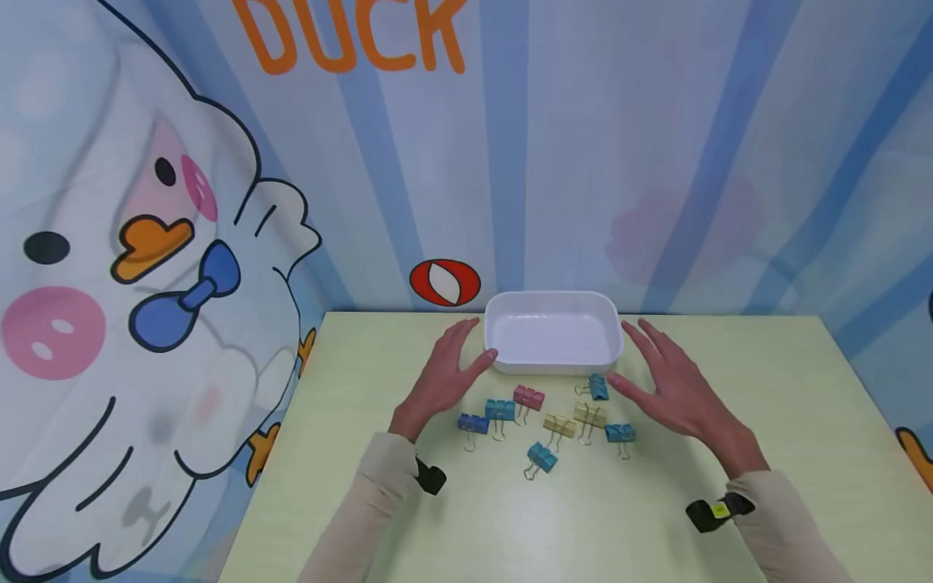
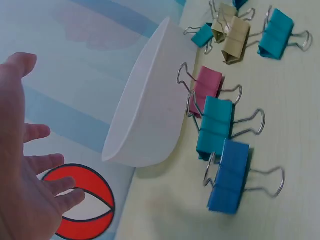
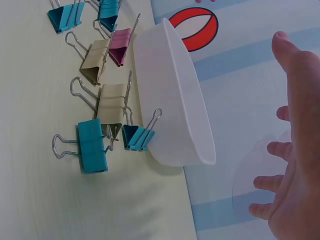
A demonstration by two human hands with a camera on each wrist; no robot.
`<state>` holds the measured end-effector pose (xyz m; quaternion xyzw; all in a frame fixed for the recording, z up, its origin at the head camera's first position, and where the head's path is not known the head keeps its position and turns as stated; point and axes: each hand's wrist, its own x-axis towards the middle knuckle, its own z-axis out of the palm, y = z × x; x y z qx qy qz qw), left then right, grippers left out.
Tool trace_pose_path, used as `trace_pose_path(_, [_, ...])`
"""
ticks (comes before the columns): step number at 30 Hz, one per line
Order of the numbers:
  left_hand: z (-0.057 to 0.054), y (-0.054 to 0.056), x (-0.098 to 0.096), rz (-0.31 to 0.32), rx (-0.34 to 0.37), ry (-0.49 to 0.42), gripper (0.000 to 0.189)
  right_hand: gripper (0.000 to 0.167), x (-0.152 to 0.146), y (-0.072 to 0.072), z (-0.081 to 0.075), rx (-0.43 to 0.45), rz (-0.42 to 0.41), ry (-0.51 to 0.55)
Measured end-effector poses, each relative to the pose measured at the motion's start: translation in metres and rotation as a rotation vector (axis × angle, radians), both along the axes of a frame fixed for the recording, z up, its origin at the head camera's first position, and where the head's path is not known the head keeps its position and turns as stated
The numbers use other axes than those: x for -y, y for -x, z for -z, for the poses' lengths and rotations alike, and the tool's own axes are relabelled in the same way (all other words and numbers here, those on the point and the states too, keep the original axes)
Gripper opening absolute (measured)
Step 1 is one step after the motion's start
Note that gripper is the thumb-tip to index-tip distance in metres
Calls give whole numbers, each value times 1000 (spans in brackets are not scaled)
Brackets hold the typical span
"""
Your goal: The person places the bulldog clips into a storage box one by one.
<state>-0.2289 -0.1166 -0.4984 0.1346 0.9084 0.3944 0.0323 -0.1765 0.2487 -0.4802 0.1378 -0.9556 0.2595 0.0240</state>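
Observation:
A white plastic tub (image 1: pixel 554 368) stands at the table's back edge, between the two hands. My left hand (image 1: pixel 446 374) is beside its left end, fingers spread and holding nothing; the thumb tip is close to the tub wall, and whether it touches I cannot tell. Off the tub's right end, my right hand (image 1: pixel 674 389) has its fingers extended and grips nothing. In front of the tub lie several binder clips: a dark blue one (image 2: pixel 229 176), a pink one (image 1: pixel 528 397), yellowish ones (image 1: pixel 560 425) and teal ones (image 1: pixel 542 457). The small teal clip (image 3: pixel 138 137) sits nearest the right thumb.
The pale wood-grain table (image 1: pixel 328 518) ends at a light blue printed backdrop (image 1: pixel 576 162) right behind the tub. A large cartoon duck (image 1: pixel 240 389) covers the backdrop on the left. Dark wrist straps (image 1: pixel 717 512) are on both arms.

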Motion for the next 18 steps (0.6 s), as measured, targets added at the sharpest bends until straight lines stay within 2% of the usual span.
trace_pose_path(3, [8, 3, 0, -46, 38, -167, 71, 87, -5, -1, 6, 33, 18, 60])
trace_pose_path(9, [25, 9, -3, -196, 138, -449, 62, 85, -14, -4, 21, 88, 53, 183])
trace_pose_path(12, [35, 13, -6, -239, 182, -604, 54, 82, -17, -8, 30, 103, 64, 232])
trace_pose_path(15, [45, 17, -9, -272, 202, -697, 49, 79, -19, -13, 40, 113, 74, 280])
trace_pose_path(18, [52, 19, -13, -318, 230, -720, 47, 75, -20, -19, 51, 119, 78, 332])
